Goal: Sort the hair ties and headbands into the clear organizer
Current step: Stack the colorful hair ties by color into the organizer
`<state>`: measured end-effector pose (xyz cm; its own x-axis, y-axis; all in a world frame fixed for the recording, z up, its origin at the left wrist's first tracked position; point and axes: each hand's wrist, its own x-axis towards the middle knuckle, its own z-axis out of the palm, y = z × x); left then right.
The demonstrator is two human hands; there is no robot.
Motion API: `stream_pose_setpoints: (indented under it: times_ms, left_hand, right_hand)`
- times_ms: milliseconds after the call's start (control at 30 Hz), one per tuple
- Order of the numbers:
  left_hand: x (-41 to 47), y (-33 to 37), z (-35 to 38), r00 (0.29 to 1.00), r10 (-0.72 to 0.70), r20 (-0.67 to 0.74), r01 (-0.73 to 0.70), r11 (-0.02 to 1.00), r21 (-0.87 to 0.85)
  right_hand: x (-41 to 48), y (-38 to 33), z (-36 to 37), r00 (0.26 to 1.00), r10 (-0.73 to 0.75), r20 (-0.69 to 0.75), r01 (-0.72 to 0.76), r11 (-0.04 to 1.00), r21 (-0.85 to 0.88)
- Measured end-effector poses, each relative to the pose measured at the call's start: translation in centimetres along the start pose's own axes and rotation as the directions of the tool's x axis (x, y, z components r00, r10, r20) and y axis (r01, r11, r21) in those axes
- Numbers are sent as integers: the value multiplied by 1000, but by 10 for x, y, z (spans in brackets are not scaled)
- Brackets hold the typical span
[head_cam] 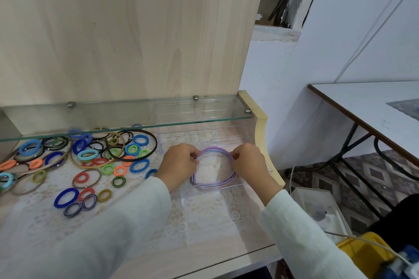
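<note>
Lace cloth point(204, 215) under my sleeves, and my left hand point(179, 161) and right hand point(249, 161) each pinch one side of the pastel headbands point(214, 149), fingers curled round the arc, down inside the near end of the clear organizer point(204, 137). I should squeeze evenly and keep the tips within the walls. Hair ties point(86, 154) lie scattered to the left. The glass shelf point(127, 124) overhangs the far end, so I'd stay low.

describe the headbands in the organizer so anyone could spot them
Right of the hair-tie pile sits a clear organizer. Inside, left hand and right hand pinch stacked thin headbands: pastel purple and blue, unlike the dark brown headband outside.
</note>
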<state>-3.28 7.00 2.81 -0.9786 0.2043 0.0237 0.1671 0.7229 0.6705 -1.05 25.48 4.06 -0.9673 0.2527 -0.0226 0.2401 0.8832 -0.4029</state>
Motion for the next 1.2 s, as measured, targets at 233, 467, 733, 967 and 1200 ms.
stream_pose_setpoints:
  times_ms: [233,467,733,967,1200]
  left_hand:
    - [-1,-3,4,999,32,-22,-31,999,28]
    - [-1,-3,5,996,71,-46,-66,994,87]
    - [-3,1,8,993,100,-56,-92,986,136]
    - [-14,0,-5,983,181,11,-181,974,135]
    - [-28,-5,-14,965,263,25,-257,916,306]
  right_hand:
    - [0,-1,0,1000,-8,0,8,1000,-17]
    - [1,-2,1,999,-51,-2,51,995,-88]
    - [-2,-1,-2,991,-134,23,135,986,-102]
    - [-4,-10,0,984,-177,-10,174,973,-149]
    - [-10,-25,18,886,-456,80,461,885,-61]
